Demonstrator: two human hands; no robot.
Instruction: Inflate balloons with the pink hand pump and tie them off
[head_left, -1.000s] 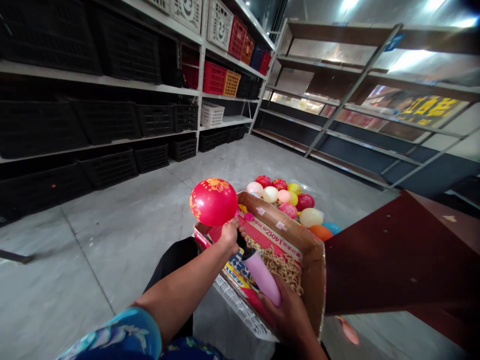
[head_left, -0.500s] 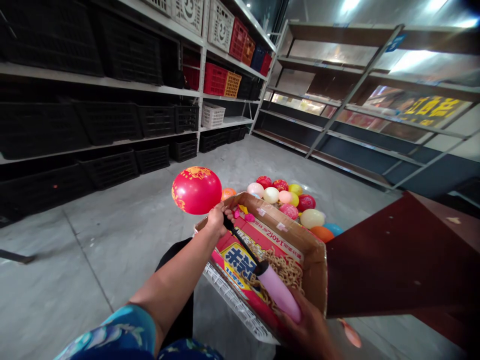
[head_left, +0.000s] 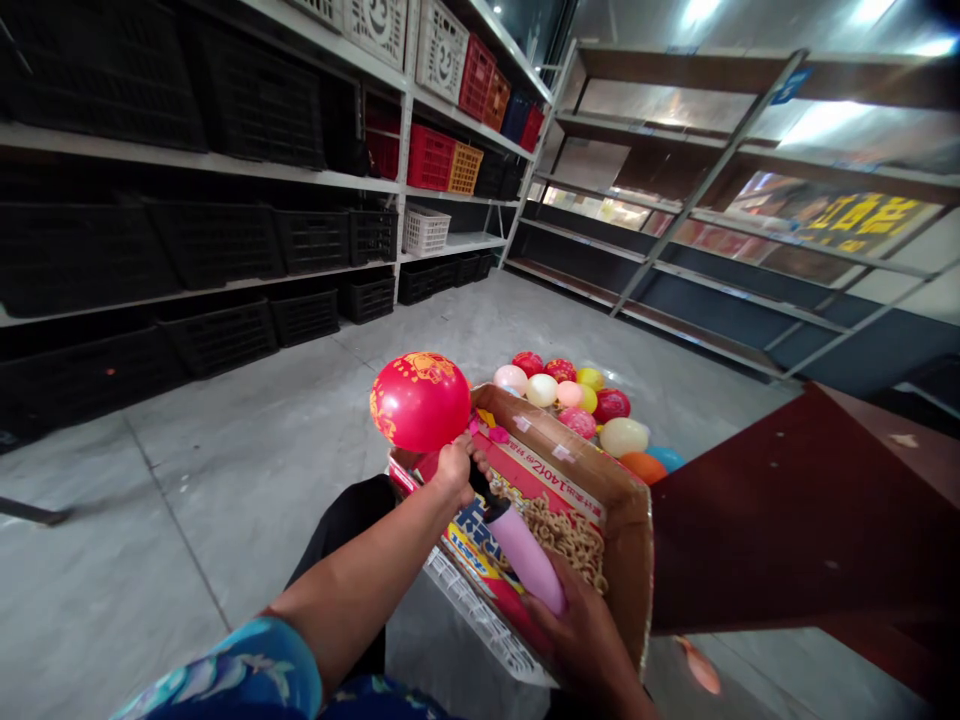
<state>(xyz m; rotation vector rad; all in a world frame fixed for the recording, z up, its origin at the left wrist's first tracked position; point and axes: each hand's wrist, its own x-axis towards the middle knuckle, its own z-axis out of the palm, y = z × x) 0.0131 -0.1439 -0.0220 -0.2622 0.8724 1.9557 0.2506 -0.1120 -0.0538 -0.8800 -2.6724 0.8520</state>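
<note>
A red balloon [head_left: 420, 402] with yellow print sits at the far end of a hand balloon pump [head_left: 525, 556], partly inflated. My left hand [head_left: 456, 472] is closed around the pump's black end, right at the balloon's neck; the neck itself is hidden by the fingers. Around the pink barrel my right hand [head_left: 589, 625] is wrapped at the near end. Only a short stretch of black shows between the two. Beneath both hands lies an open cardboard box [head_left: 631, 545] with red printed sides, holding tan curly strands [head_left: 566, 535] and a few limp pink and yellow balloons [head_left: 491, 428].
Inflated balloons [head_left: 577, 395] of several colours lie on the grey floor beyond the box. A dark red panel [head_left: 757, 520] stands at the right. Shelves with black crates [head_left: 217, 240] line the left; metal racks [head_left: 675, 210] stand behind. A limp pink balloon [head_left: 700, 665] lies on the floor.
The black rod between my hands has slid into the pink barrel, and the hands are closer together. My left hand and the red balloon have moved right and slightly nearer.
</note>
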